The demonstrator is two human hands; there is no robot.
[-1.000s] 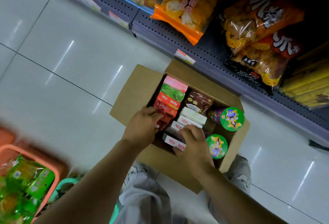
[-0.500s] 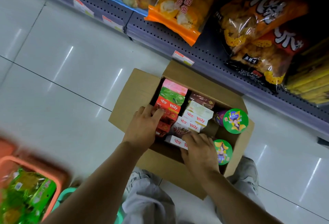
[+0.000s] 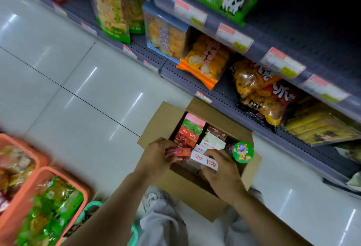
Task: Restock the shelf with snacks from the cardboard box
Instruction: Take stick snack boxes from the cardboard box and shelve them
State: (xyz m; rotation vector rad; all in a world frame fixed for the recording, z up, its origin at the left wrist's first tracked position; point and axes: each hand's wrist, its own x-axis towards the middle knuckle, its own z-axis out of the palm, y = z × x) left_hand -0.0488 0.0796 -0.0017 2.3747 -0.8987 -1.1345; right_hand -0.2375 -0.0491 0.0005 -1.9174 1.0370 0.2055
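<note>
Near edge: grey trouser knees [image 3: 164,220], blurred orange baskets [image 3: 25,193] of green snack packs at lower left. Left hand [image 3: 156,158] is closed around a small red snack box [image 3: 178,152], lifted at the near-left corner of the open cardboard box [image 3: 162,120]. Right hand [image 3: 222,175] grips a white Pocky box [image 3: 204,160], held just above the box contents. Inside the carton: more red, green and white boxes standing in rows, a green-lidded cup [image 3: 242,152] at the right side. Carton sits on white floor tiles, touching the base of the shelf [image 3: 218,91]. Beyond, shelf holds an orange-edged bag [image 3: 205,64], other snack bags and blurred price tags.
</note>
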